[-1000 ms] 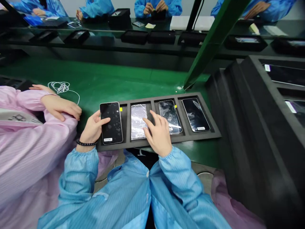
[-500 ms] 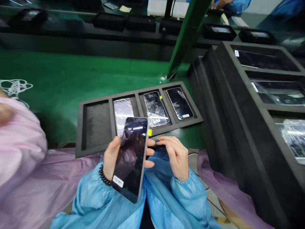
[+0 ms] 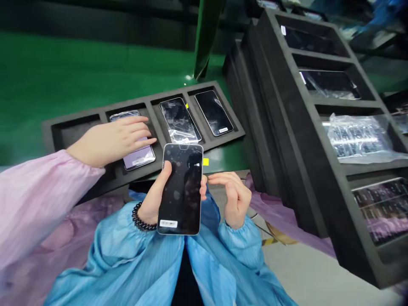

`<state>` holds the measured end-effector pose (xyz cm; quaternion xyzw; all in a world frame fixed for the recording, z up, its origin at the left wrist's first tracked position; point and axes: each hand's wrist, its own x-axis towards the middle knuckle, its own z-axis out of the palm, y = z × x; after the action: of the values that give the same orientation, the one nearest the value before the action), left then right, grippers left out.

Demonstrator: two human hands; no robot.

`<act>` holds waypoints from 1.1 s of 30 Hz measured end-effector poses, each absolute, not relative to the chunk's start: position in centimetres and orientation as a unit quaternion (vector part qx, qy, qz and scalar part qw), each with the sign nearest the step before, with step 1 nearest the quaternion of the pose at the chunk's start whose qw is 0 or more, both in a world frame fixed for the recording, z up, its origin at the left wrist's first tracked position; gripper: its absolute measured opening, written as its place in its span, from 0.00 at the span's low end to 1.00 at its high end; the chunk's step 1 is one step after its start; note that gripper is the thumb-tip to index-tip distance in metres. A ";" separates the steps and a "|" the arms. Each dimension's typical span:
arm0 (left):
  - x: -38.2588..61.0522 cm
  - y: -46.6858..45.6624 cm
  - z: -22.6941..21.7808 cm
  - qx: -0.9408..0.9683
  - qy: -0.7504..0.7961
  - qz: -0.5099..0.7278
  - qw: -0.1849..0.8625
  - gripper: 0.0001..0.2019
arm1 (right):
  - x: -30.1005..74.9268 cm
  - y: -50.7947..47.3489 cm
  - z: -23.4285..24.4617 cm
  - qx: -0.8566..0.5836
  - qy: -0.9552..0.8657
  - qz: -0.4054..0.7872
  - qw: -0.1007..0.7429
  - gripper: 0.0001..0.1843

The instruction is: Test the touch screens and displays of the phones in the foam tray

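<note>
One phone [image 3: 181, 195] gripped across its width: left hand [image 3: 153, 199] | right hand [image 3: 236, 197] half-curled, near yellow tab [image 3: 205, 162]

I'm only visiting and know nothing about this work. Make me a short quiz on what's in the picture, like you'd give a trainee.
1. Which blue-sleeved hand grips a phone?
A) the right
B) the left
C) neither

2. True or false: a pink-sleeved hand is over the four-compartment tray on the green surface.

3. Fill in: the small tab beside the gripped phone is ____ in color.

Key: 1. B, the left hand. 2. True. 3. Yellow.
</note>
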<state>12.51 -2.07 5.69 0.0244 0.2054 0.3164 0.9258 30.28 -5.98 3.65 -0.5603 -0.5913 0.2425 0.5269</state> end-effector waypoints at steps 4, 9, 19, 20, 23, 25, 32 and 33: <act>11.6 -1.6 5.5 0.029 0.199 0.347 0.916 0.39 | 30.4 -5.8 4.5 -0.507 -0.672 0.227 0.489 0.21; 10.1 -1.4 5.8 0.047 0.185 0.334 0.923 0.43 | 30.2 -4.9 6.0 -0.414 -0.816 0.158 0.371 0.25; 9.4 -1.9 6.7 0.044 0.239 0.429 0.870 0.35 | 29.0 -3.2 6.1 -0.247 -0.906 0.117 0.323 0.18; 9.4 -2.0 6.7 0.040 0.240 0.435 0.867 0.33 | 29.0 -2.8 6.1 -0.240 -0.907 0.122 0.324 0.19; 9.2 -2.0 6.7 0.046 0.236 0.443 0.863 0.34 | 28.7 -1.6 6.5 -0.305 -0.890 0.116 0.319 0.24; 9.0 -1.9 6.7 0.065 0.230 0.423 0.874 0.39 | 28.5 -1.3 7.0 -0.386 -0.858 0.100 0.324 0.29; 8.2 -1.9 6.9 0.091 0.252 0.427 0.864 0.44 | 28.3 -2.7 6.9 -0.389 -0.834 0.119 0.373 0.29; 8.2 -1.9 6.9 0.090 0.254 0.426 0.864 0.43 | 28.3 -2.9 6.7 -0.393 -0.832 0.117 0.373 0.28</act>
<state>8.16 -1.92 6.89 0.0900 0.2542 0.4257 0.8638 28.27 -2.92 6.74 -0.3930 -0.8323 0.1172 0.3730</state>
